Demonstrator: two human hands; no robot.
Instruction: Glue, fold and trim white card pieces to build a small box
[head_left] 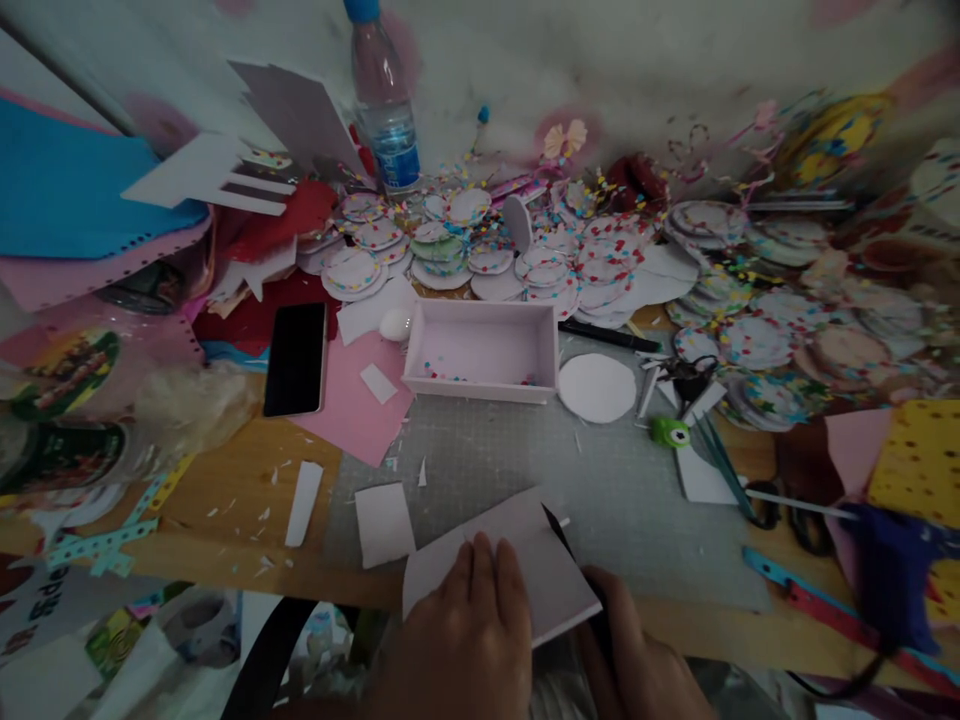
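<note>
A sheet of white foam board (551, 585) lies at the front edge of the mat, turned at a slant. My left hand (469, 625) presses flat on it, its fingers stretched out side by side. My right hand (637, 650) is closed round the dark handle of a craft knife. The knife's black blade (556, 528) lies over the board's right part, pointing up and left. Beyond the board sits a shallow open white box (480, 345) with a few coloured bits inside. A small white square piece (384, 525) rests left of the board.
Many confetti-edged white discs (540, 265) are heaped along the back near a water bottle (386, 110). A phone (296, 360) lies left on pink paper. To the right are a green punch (670, 432), scissors (765, 510) and a blue glue gun (896, 560). A cutting mat (495, 450) covers the middle.
</note>
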